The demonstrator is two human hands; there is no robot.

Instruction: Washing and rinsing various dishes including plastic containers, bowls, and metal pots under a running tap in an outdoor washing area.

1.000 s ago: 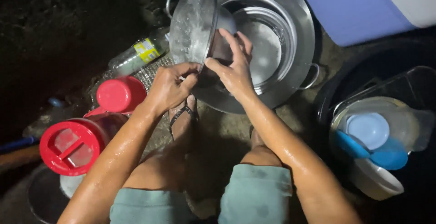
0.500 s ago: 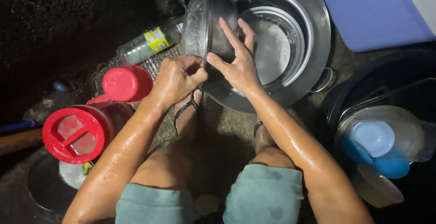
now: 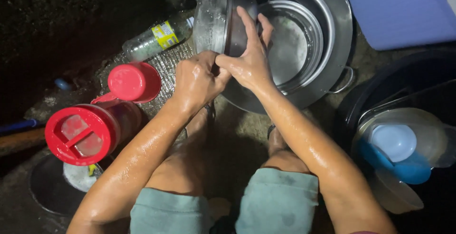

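A steel bowl [image 3: 214, 18] stands on its edge over a wide steel basin [image 3: 339, 30], wet and shiny. My right hand [image 3: 249, 56] is spread against the bowl's inner side, fingers up along the rim. My left hand [image 3: 197, 79] is closed at the bowl's lower edge, touching my right hand; what it grips is hidden. Inside the basin lies a smaller round steel pan [image 3: 294, 39]. Both forearms are wet.
A red-lidded jug [image 3: 83, 132] and a red cup [image 3: 133, 82] stand at the left, with a clear plastic bottle [image 3: 156, 37] lying behind them. A black tub [image 3: 365, 96] at the right holds a clear container with blue bowls [image 3: 396, 146]. A blue-purple bin [image 3: 399, 8] is top right.
The view has shifted slightly. Both hands stay on the tilted bowl, and my right hand's fingers have slid a little higher along its inner side.
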